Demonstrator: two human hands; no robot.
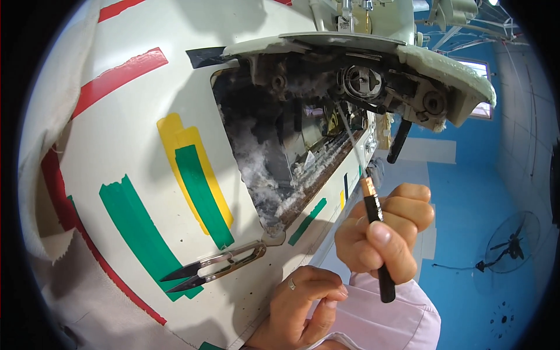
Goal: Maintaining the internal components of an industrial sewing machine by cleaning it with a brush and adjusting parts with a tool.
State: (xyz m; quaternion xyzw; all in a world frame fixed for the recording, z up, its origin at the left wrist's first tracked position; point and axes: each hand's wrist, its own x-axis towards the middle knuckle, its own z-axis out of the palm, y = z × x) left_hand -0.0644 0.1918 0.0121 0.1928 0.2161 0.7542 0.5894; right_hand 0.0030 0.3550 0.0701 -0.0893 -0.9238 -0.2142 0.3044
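Note:
My right hand (385, 233) is wrapped round the black handle of a screwdriver (373, 204). Its thin metal shaft points up at the underside of a tilted-back sewing machine head (326, 46), with the tip close below the round metal bobbin hook (360, 81); whether it touches cannot be made out. Lower down, my left hand (306, 306), with a ring on one finger, rests with its fingers loosely curled and nothing visible in them. A pair of thread snips (219, 267) lies on the white machine table (134, 151), left of my hands.
Grey lint (256, 157) lines the cut-out under the machine head. Green tape (140, 233), yellow tape (198, 169) and red tape (119, 81) mark the table. Pale cloth (58, 134) hangs along the left. A fan (513, 245) stands by the blue wall (466, 198).

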